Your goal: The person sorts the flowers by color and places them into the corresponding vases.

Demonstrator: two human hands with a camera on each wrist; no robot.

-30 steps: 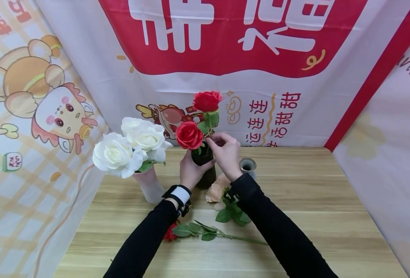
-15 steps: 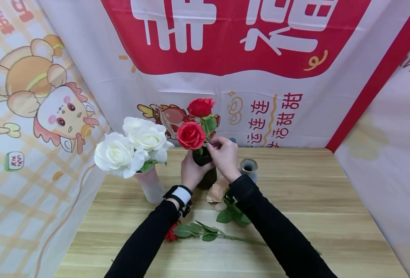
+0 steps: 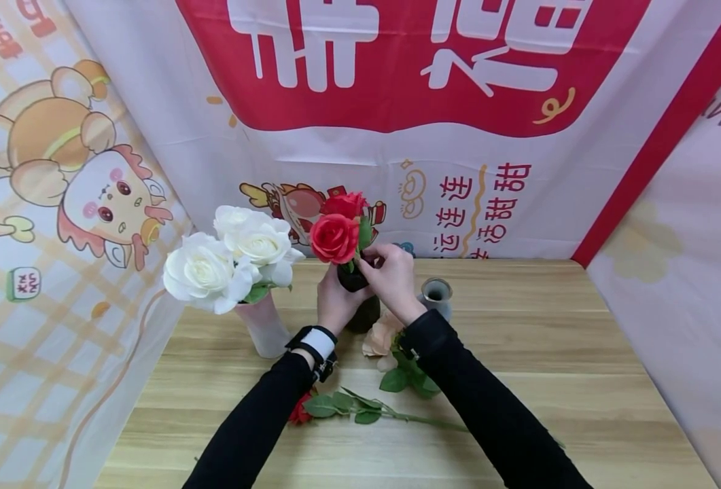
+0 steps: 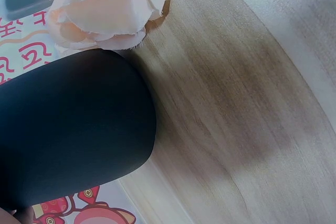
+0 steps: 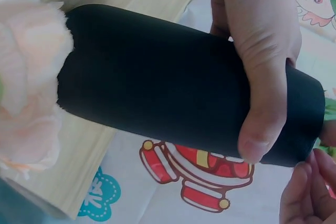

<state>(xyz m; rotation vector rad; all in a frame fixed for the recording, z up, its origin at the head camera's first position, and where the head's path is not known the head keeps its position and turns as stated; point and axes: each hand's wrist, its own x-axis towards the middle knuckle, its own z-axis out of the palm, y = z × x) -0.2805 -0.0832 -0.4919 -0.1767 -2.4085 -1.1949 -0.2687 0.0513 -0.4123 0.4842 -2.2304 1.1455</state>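
Observation:
My left hand (image 3: 334, 299) grips a black vase (image 5: 157, 82) around its upper part, with the thumb across its side in the right wrist view. Just at the vase's mouth, my right hand (image 3: 393, 275) pinches the stem of a red rose (image 3: 348, 202), whose bloom shows behind another red rose (image 3: 334, 239) standing in the same vase. The lower stems are hidden inside. A peach-coloured flower (image 4: 105, 9) lies on the table beside the vase's base, partly under my right forearm in the head view.
White roses fill a pink-and-white vase (image 3: 264, 329) on the left. A grey-blue vase (image 3: 436, 292) stands right of my right hand. In front, a red rose (image 3: 301, 409) with a leafy stem (image 3: 424, 419) lies on the wooden table (image 3: 556, 353). Printed cloth hangs behind.
The rear red rose has come down toward the black vase, and my right hand has lowered slightly with it. My left hand keeps its grip on the vase.

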